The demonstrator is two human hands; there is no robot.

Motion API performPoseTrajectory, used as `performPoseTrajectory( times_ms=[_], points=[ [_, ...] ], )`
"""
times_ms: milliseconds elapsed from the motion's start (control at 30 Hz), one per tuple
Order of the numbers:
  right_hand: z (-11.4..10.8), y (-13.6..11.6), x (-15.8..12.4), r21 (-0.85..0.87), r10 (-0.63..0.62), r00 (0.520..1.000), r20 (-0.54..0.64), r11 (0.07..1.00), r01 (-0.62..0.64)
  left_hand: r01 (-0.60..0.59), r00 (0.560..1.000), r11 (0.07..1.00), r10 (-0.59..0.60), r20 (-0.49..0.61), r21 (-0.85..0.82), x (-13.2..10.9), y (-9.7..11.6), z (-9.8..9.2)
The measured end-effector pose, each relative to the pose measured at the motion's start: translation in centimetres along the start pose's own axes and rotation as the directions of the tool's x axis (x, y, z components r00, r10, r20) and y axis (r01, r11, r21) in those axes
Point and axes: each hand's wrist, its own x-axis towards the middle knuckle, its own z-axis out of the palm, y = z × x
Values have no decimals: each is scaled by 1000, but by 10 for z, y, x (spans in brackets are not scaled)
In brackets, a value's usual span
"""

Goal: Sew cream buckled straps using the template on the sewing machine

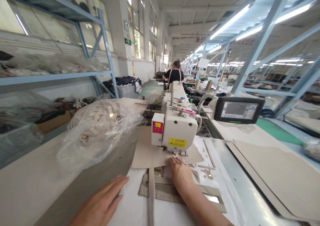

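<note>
Currently, the right hand [181, 176] lies open and flat, gripping nothing, on a beige card sheet [150, 156] just below the sewing machine head [176, 129]. The left hand [100, 199] is open and empty, its fingers slightly apart, near a clear plastic bag of small labels [97, 132].

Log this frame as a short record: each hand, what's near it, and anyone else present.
Left hand: open, beside the white work surface
Right hand: fingers on a beige card sheet below the sewing machine head
Nearby: clear plastic bag of beige pieces; touchscreen control panel
Other person: co-worker in black, further along the line
</note>
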Motion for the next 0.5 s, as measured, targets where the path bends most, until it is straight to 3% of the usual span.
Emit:
performPoseTrajectory(
  times_ms=[100, 233, 367, 433, 500],
  points=[
    [2, -9, 5, 13, 68, 998, -17, 998, -68, -134, 982, 991, 135, 133, -15, 63, 20, 36],
    [-8, -8, 0, 44, 58, 998, -2, 997, -58, -151, 960, 988, 150, 237, -14, 120, 29, 72],
    [-26, 19, -19, 198, -93, 995, -30, 975, 97, -208, 953, 977, 214, 214, -51, 132, 17, 89],
    [-35, 46, -32, 260, -101, 990, -102, 958, 124, -252, 951, 964, 262, 162, -80, 130, 9, 97],
    [-39, 77, -46, 216, -85, 987, -134, 970, 113, -285, 949, 952, 296, 108, -108, 130, 5, 104]
  ],
)
